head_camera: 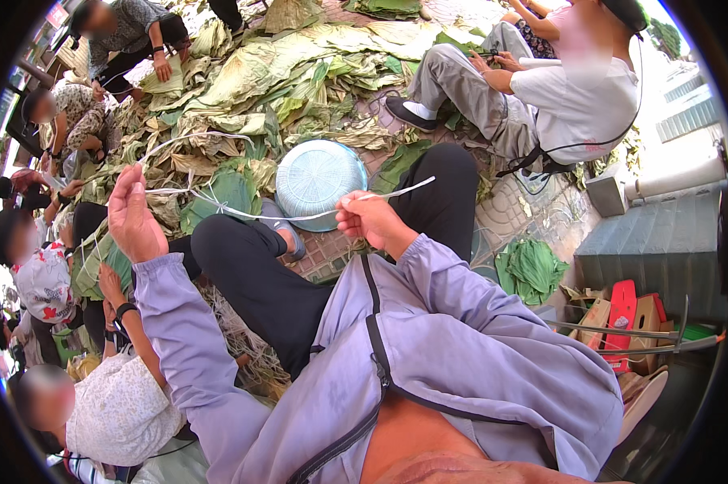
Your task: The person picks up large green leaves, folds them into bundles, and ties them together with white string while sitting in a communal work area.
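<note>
A thin white strip of plastic twine (pixel 415 187) stretches between my two hands in front of my knees. My left hand (pixel 137 218) is raised at the left, with one stretch of the twine at its thumb and fingers; a loop arches away from its fingertips. Knots and loose tails show along the twine near the left hand. My right hand (pixel 373 221) pinches the twine between thumb and fingers, and a free end sticks out to the right. Just beyond that hand, an upturned pale blue plastic basket (pixel 318 178) stands on the paving between my feet.
A wide heap of large dried leaves (pixel 261 66), seemingly lotus, covers the ground ahead. A bundle of green leaves (pixel 530 270) lies at the right, near cardboard boxes (pixel 645 320). One seated person (pixel 575 103) is close at front right; several others work along the left.
</note>
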Demonstrator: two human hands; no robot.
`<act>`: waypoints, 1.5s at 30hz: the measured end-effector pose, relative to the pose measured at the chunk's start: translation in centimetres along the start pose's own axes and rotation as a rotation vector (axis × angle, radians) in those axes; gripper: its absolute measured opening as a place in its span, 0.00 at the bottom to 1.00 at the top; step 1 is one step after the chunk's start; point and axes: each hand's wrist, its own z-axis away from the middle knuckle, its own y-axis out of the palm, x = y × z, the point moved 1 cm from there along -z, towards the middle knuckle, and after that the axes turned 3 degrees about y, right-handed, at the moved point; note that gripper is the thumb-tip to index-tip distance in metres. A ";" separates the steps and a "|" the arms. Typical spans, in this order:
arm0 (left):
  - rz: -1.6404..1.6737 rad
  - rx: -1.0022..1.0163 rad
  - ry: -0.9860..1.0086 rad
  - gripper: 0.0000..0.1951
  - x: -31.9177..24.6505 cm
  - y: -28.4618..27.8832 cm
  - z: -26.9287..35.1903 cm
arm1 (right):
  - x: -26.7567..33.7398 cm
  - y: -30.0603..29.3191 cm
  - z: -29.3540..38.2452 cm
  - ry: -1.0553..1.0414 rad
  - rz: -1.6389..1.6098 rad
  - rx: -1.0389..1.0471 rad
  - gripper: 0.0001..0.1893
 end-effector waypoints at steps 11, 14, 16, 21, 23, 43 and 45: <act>-0.034 -0.111 0.125 0.13 -1.7 0.1 -1.0 | -0.1 -1.3 -1.3 -0.017 -0.151 -0.032 0.07; -0.045 -0.087 0.091 0.16 -1.2 0.5 -0.4 | 0.3 -1.9 -1.0 -0.064 -0.184 -0.046 0.07; -0.064 -0.013 0.088 0.18 -1.3 1.6 0.5 | 1.1 -1.6 -0.7 -0.084 -0.199 -0.047 0.07; -0.331 0.351 0.113 0.26 0.3 6.4 4.7 | 2.6 0.7 1.0 -0.102 -0.017 0.047 0.08; -0.556 0.473 0.193 0.25 0.9 8.5 6.9 | 3.0 2.3 1.8 -0.113 0.064 0.115 0.09; 0.112 0.702 -0.545 0.14 5.1 10.1 14.7 | 2.9 5.4 3.0 -0.227 0.480 0.373 0.08; -0.151 0.726 -0.351 0.15 5.9 9.3 14.3 | 3.2 5.3 3.4 -0.191 0.417 0.362 0.07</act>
